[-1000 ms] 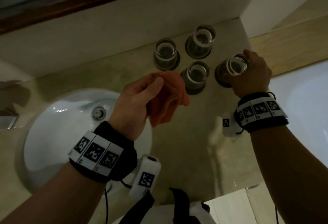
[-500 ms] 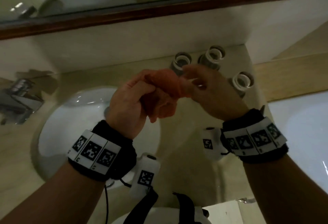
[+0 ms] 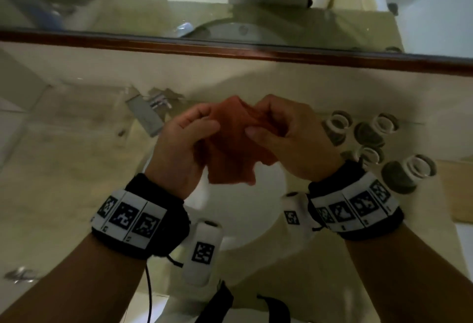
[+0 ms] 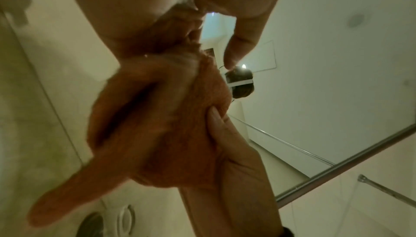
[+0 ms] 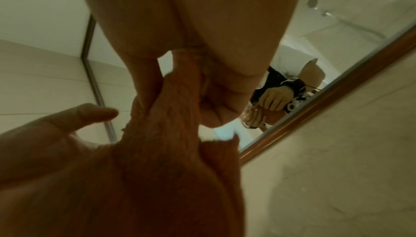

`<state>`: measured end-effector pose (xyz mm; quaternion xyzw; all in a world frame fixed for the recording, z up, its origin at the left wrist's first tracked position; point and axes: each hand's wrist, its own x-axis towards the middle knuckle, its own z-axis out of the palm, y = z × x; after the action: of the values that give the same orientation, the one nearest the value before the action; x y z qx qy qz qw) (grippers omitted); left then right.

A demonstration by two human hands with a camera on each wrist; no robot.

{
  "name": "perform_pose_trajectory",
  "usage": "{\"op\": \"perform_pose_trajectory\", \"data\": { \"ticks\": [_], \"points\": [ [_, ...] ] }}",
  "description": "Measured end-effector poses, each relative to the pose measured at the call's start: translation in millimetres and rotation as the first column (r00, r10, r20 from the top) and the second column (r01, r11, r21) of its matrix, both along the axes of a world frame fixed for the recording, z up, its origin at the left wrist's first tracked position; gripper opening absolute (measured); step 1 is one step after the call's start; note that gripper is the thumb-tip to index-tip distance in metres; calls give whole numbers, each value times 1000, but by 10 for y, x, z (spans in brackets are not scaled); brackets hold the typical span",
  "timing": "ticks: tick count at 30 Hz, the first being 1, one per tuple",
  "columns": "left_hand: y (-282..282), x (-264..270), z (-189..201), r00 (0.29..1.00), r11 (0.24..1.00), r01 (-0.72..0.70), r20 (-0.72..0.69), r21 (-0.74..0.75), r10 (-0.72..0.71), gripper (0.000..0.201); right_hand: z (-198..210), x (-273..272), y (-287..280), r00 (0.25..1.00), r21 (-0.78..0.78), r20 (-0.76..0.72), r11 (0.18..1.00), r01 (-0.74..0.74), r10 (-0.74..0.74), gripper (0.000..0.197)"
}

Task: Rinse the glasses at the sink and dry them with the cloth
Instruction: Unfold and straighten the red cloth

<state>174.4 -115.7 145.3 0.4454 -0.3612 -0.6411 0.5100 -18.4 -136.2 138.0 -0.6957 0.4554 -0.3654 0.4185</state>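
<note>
Both your hands grip the cloth over the sink.

Your left hand [image 3: 179,148] and right hand [image 3: 289,138] each curl fingers and thumb into the bunched orange cloth [image 3: 235,143], held above the white sink [image 3: 256,220]. Four glasses [image 3: 371,141] stand on the worktop [image 3: 64,169] at 3 o'clock of your hands, untouched.

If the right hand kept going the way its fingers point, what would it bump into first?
The right hand points leftward into the orange cloth it already pinches; just beyond that is the left hand, likely next, though depth is hard to judge.
</note>
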Motion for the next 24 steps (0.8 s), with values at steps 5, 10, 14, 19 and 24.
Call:
{"op": "perform_pose_trajectory", "data": {
  "ticks": [5, 10, 14, 19, 24],
  "points": [
    [117, 420, 67, 981, 986, -106, 146, -129, 125, 17, 151, 482, -69, 994, -94, 23, 990, -105, 108, 14],
    [165, 906, 107, 952, 963, -212, 185, -166, 242, 4, 212, 818, -57, 978, -52, -33, 977, -206, 205, 49],
    [164, 1318, 120, 949, 965, -160, 236, -207, 208, 10, 258, 1171, 10, 987, -11, -20, 987, -159, 159, 54],
    [148, 1826, 205, 964, 969, -23, 253, -245, 87, 34, 377, 1753, 20, 999, -43, -19, 999, -34, 33, 31],
    [21, 2385, 306, 965, 963, 34, 259, -267, 38, 34, 449, 2271, 1, 998, 46, -50, 998, -39, 41, 74]
  ]
}}
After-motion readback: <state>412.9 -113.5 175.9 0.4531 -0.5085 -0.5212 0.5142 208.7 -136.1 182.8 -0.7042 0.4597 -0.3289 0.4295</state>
